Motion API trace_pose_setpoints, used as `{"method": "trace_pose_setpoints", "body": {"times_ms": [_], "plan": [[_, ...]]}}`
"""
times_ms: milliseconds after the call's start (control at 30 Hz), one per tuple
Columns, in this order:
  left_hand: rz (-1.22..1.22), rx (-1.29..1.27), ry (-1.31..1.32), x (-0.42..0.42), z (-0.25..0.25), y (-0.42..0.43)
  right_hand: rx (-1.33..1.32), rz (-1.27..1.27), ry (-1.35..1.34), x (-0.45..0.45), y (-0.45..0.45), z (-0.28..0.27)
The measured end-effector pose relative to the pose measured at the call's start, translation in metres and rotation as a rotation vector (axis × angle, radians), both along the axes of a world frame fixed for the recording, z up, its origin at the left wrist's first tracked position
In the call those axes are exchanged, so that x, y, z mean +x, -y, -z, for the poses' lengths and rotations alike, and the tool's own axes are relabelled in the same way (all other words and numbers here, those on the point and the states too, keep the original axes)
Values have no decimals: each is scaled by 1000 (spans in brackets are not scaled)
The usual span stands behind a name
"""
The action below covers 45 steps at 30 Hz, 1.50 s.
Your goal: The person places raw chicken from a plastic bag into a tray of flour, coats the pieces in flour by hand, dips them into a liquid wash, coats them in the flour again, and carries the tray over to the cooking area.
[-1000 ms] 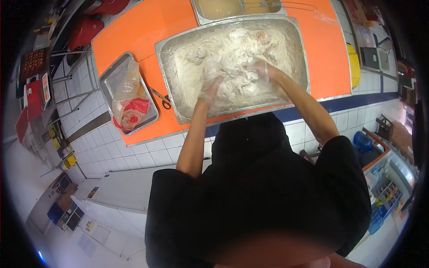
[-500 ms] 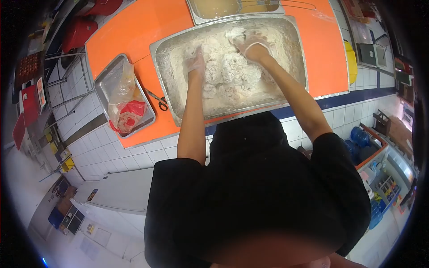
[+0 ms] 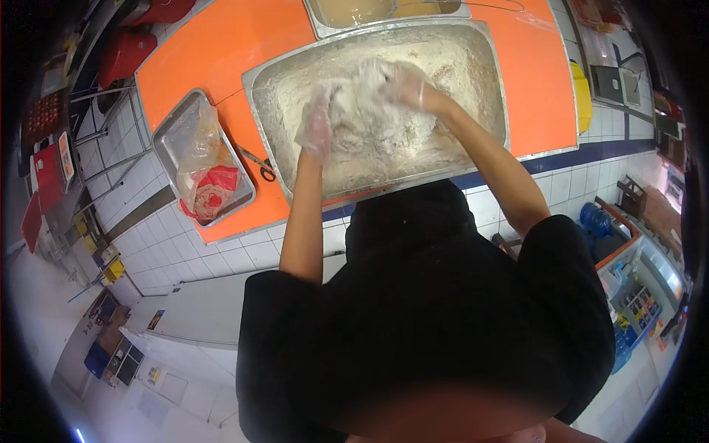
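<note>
A large metal tray [image 3: 484, 140] holds white flour [image 3: 369, 166] and several lumpy, flour-coated pieces [image 3: 399, 136] whose kind the coating hides. My left hand [image 3: 317, 127], in a thin clear glove dusted white, is at the left side of the heap. My right hand [image 3: 408, 87], gloved as well, is over the upper part of the heap and touches floured lumps. Motion smears the fingers of both hands, and flour covers the tips, so whether they grip a piece cannot be made out.
Left of the tray are scissors [image 3: 264, 171] and a smaller metal tray [image 3: 156, 140] with a plastic bag [image 3: 203, 151]. Behind stands a container of yellowish liquid [image 3: 354, 11] with a wire utensil [image 3: 506, 6]. All rest on an orange table [image 3: 535, 96].
My right hand has come down and slightly left from the far side of the flour. My left hand has shifted slightly left and nearer to me. The heap between them is stirred and blurred.
</note>
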<state>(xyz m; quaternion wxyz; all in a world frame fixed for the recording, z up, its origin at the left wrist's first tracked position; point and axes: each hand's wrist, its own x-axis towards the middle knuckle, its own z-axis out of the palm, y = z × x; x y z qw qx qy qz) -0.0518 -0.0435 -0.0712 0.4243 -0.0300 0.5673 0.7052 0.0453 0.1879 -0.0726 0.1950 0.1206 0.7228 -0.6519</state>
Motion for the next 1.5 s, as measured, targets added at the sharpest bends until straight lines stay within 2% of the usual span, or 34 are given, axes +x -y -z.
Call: {"method": "trace_pose_setpoints", "body": {"times_ms": [33, 100, 167, 200, 233, 267, 300, 333, 367, 400, 467, 500, 567, 600, 733, 800, 867, 1033, 1100, 1167, 1200, 1233, 1267, 1333, 1367, 1433, 1500], "plan": [[-45, -40, -76, 6, 4, 5, 182, -128, -111, 8, 2, -5], [-121, -169, -359, 29, 56, 31, 722, -286, -421, 29, 19, -42], [-61, -309, -580, 35, 79, 71, 793, -318, -469, 46, 12, -62], [47, -475, -528, 27, 73, 83, 829, -332, -491, 58, 4, -68], [175, -633, -477, 20, 66, 95, 650, -152, -429, 74, -4, -72], [339, -879, -266, 6, 42, 96, 466, 22, -364, 88, -15, -74], [380, -1005, -186, 5, 36, 95, 325, 171, -93, 96, -29, -66], [428, -1124, -100, 4, 30, 93, 323, 211, 89, 100, -35, -54], [357, -1129, -160, 11, 32, 85, 320, 249, 271, 103, -41, -41], [355, -1089, -224, 13, 34, 76, 463, 178, 359, 105, -45, -27], [424, -968, -352, 15, 35, 59, 558, -31, 362, 97, -52, -7], [493, -924, -354, 15, 34, 55, 507, -165, 279, 89, -55, 4], [629, -864, -303, 14, 37, 46, 317, -206, 256, 93, -52, 24], [692, -846, -258, 11, 37, 39, 189, -114, 303, 95, -50, 36], [415, -622, -8, 25, 28, 26, -305, 211, 276, 93, -34, 53], [304, -496, 109, 33, 51, 26, -356, 291, 400, 71, -5, -5], [288, -427, -10, 30, 52, 18, -303, 163, 343, 50, -9, 38], [263, -191, -209, 22, 62, 5, -189, 63, 67, 49, -21, 93], [281, -163, -255, 13, 43, 2, 77, -54, 130, 38, -19, 59], [288, -145, -123, 1, 21, 1, 551, -287, 268, 29, -12, -13], [337, -168, -258, -8, 26, 10, 667, -354, 268, 27, -15, -41], [378, -196, -395, -16, 31, 19, 655, -332, -47, 38, -27, -49], [459, -249, -737, -28, 58, 35, 673, -318, -366, 48, -39, -57], [422, -284, -899, -41, 91, 41, 730, -319, -343, 45, -58, -60], [311, -268, -712, -43, 99, 37, 780, -340, 4, 32, -74, -55], [187, -370, -389, -49, 119, 22, 544, -120, 328, 20, -90, -41], [140, -605, -128, -64, 133, -1, 1, 326, 239, 5, -83, -9]]}}
